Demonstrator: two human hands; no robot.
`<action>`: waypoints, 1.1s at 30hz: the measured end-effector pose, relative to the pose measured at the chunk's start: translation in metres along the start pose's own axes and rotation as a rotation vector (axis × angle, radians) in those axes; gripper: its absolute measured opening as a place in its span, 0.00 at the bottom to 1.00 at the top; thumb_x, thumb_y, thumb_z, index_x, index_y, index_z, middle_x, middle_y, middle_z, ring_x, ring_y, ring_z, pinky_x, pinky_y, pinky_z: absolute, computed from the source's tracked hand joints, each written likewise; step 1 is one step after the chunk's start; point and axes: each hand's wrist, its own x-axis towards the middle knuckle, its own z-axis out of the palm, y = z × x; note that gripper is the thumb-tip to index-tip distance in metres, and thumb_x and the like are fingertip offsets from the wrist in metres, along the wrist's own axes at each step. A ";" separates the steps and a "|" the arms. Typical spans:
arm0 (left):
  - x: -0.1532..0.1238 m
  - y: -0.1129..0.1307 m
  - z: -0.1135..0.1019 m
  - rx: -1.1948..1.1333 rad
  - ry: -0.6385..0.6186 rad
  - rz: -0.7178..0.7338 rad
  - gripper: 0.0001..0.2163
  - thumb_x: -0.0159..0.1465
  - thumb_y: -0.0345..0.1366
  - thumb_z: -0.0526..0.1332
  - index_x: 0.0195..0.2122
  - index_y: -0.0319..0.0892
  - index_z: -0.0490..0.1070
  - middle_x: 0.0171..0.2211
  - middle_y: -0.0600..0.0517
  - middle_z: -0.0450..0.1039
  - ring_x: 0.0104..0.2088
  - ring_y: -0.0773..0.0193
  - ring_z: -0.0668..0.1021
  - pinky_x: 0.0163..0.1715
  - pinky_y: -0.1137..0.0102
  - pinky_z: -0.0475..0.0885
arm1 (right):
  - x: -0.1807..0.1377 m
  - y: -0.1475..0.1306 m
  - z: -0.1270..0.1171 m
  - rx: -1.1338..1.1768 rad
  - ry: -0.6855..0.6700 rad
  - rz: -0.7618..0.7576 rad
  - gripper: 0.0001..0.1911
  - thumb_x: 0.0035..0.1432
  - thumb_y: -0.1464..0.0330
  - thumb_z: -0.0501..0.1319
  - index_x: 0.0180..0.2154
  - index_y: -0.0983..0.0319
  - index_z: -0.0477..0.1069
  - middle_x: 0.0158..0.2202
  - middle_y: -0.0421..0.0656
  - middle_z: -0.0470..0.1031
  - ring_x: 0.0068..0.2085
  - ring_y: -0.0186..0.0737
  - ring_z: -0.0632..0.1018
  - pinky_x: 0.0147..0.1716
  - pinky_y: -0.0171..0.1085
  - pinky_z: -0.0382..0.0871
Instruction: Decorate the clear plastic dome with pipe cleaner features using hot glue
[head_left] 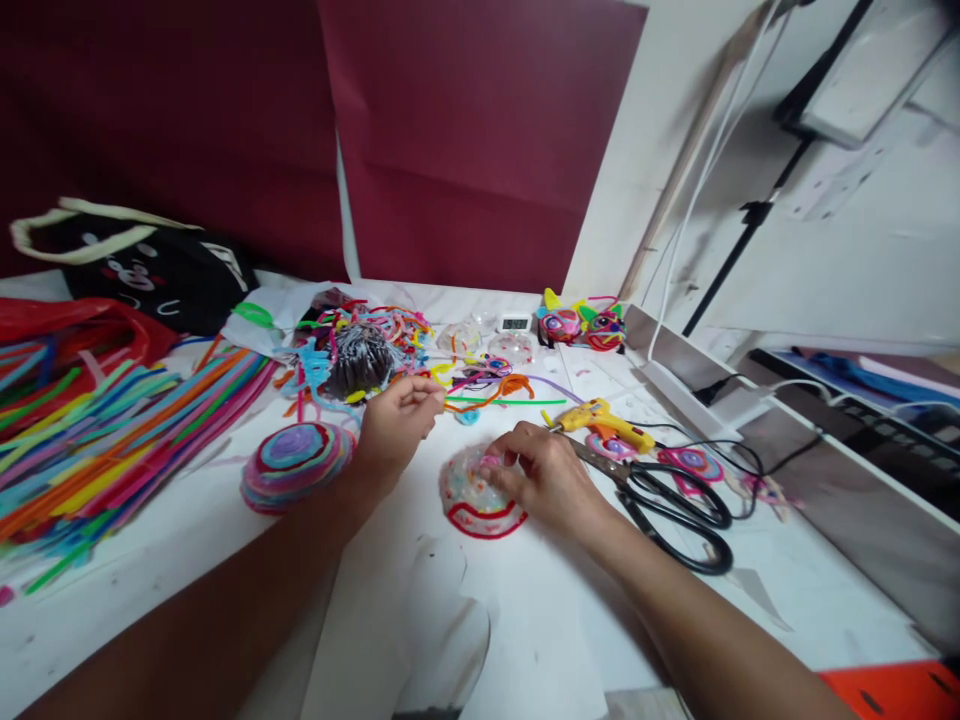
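A clear plastic dome (472, 480) dotted with colored specks sits on white paper, with a red pipe cleaner (489, 528) curved along its near edge. The fingers of my right hand (551, 475) are closed at its upper right side around a small pink piece (491, 462), which they partly hide. Left of the dome, my left hand (401, 425) is raised with thumb and fingers pinched together; what they hold, if anything, is too small to make out. Beside my left wrist lies a rounded shape coiled from colored pipe cleaners (289, 465).
Black-handled scissors (667, 510) and a yellow glue gun (604, 425) with its cable lie to the right. Many loose pipe cleaners (150, 430) spread at the left. Behind stand a tangled pile (405, 335), a small digital clock (515, 323) and a black bag (161, 270).
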 end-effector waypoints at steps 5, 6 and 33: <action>0.007 0.028 -0.013 -0.165 0.119 0.075 0.07 0.51 0.32 0.65 0.31 0.40 0.71 0.18 0.60 0.64 0.16 0.75 0.64 0.15 0.79 0.55 | 0.006 0.015 0.006 0.301 0.049 0.108 0.08 0.54 0.65 0.63 0.29 0.63 0.74 0.24 0.39 0.71 0.25 0.33 0.68 0.25 0.33 0.59; 0.009 0.033 -0.016 -0.180 0.133 0.104 0.07 0.51 0.32 0.64 0.31 0.40 0.71 0.19 0.59 0.66 0.16 0.75 0.64 0.15 0.79 0.55 | 0.009 0.019 0.005 0.345 0.063 0.140 0.09 0.54 0.63 0.63 0.30 0.63 0.74 0.23 0.38 0.70 0.24 0.33 0.67 0.24 0.33 0.59; 0.096 0.021 -0.090 1.195 -0.438 0.203 0.08 0.47 0.31 0.68 0.16 0.43 0.70 0.12 0.58 0.60 0.15 0.69 0.63 0.19 0.74 0.54 | -0.014 -0.015 0.011 -0.469 0.310 -0.524 0.09 0.59 0.78 0.57 0.28 0.61 0.69 0.27 0.42 0.70 0.29 0.40 0.67 0.27 0.38 0.58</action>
